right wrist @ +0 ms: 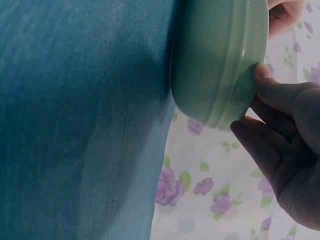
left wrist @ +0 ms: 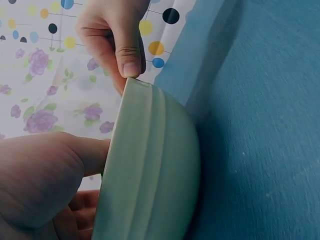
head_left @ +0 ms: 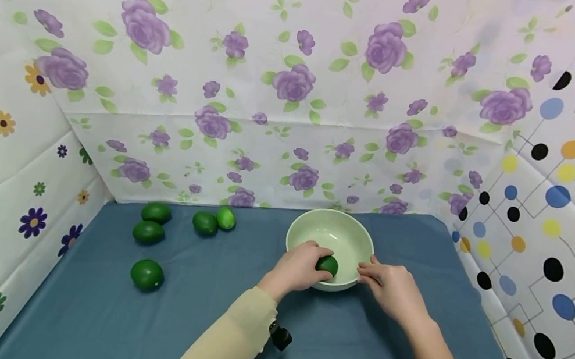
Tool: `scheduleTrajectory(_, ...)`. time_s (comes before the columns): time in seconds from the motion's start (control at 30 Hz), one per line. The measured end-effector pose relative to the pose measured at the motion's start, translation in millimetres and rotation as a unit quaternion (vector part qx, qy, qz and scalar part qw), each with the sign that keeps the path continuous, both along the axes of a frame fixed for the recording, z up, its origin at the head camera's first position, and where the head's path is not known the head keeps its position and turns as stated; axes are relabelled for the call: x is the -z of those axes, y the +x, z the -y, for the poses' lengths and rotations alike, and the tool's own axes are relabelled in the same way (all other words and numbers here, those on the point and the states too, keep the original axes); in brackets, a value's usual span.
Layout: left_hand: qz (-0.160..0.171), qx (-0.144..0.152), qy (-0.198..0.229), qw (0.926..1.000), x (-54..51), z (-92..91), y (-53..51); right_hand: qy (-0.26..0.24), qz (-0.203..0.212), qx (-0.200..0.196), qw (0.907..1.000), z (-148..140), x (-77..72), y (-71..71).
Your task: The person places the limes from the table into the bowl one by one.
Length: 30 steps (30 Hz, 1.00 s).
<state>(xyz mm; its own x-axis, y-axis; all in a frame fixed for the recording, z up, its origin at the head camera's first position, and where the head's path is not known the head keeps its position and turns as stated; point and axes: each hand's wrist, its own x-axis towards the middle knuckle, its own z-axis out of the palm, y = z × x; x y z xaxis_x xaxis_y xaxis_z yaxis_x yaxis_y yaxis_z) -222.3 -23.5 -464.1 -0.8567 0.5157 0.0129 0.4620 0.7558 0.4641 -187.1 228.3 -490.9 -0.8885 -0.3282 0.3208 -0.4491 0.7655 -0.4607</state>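
1. Evidently, a dark green fruit was held inside the pale green bowl, at its near side, gripped between the thumb and fingers of the left hand.
2. The bowl's rim was pinched at the right by the right hand.
3. The bowl was set near the far edge of the blue surface, right of its middle.
4. Toward the far left corner, four dark fruits and a lighter one were left lying.
5. The step in hand was judged to be the fruit's placing; release seemed called for next, gently, with the bowl kept steadied.
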Motion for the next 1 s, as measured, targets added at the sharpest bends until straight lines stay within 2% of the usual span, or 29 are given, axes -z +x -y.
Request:
scheduleTrajectory(0.2,0.013,0.000,-0.001,0.9999,2.0,-9.6,-10.6,-0.002,0.000,0.002,1.0000,0,-1.0,0.6)
scheduleTrajectory(0.33,0.020,-0.012,-0.010,0.9997,3.3,-13.9,-16.2,0.004,0.007,0.001,1.0000,1,-1.5,2.1)
scheduleTrajectory(0.5,0.028,-0.031,-0.021,0.9989,-1.1,-21.6,-21.2,0.000,0.007,0.003,1.0000,2,-3.8,1.4)
scheduleTrajectory(0.7,0.046,-0.044,-0.037,0.9973,-1.7,-28.0,-19.5,0.002,0.003,0.005,1.0000,2,-4.2,1.9)
scheduleTrajectory(1.0,0.070,-0.062,-0.053,0.9942,1.9,-23.9,-18.8,0.002,0.004,0.003,1.0000,2,-5.5,2.7)
